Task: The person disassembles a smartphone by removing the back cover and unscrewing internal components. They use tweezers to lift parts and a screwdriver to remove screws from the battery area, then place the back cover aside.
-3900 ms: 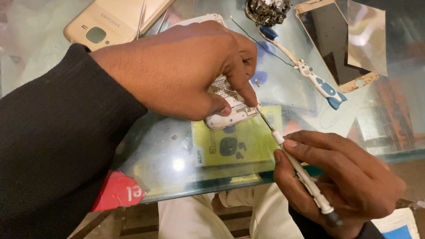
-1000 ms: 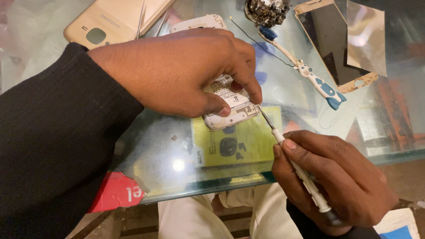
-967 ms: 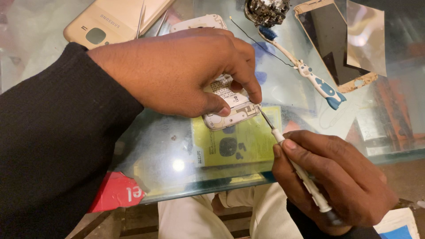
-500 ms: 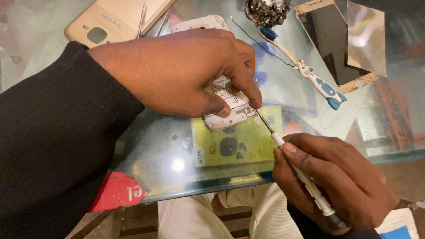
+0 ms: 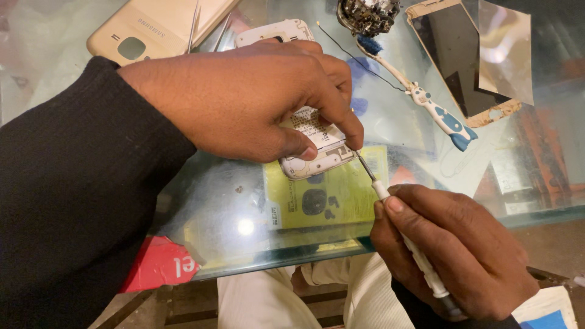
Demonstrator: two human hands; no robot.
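Overhead, left hand (image 5: 256, 97) pins phone frame (image 5: 317, 152), right hand (image 5: 451, 250) grips screwdriver (image 5: 390, 201) above glass table (image 5: 213, 213).

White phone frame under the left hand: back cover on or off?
Off: the white phone frame shows bare inner parts; a gold back cover lies apart.

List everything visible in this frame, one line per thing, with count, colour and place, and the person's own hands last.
phone frame: 1, white, on the glass near the middle, under the left hand
screwdriver: 1, white handle with thin metal tip, tip at the frame's lower right corner
gold back cover: 1, gold, top left
toothbrush: 1, white and blue, upper right
phone screen panel: 1, gold rim with dark glass, top right
yellow card: 1, yellow-green, under the glass below the frame
glass table: 1, clear
left hand: 1, black sleeve, pressing on the phone frame
right hand: 1, lower right, gripping the screwdriver
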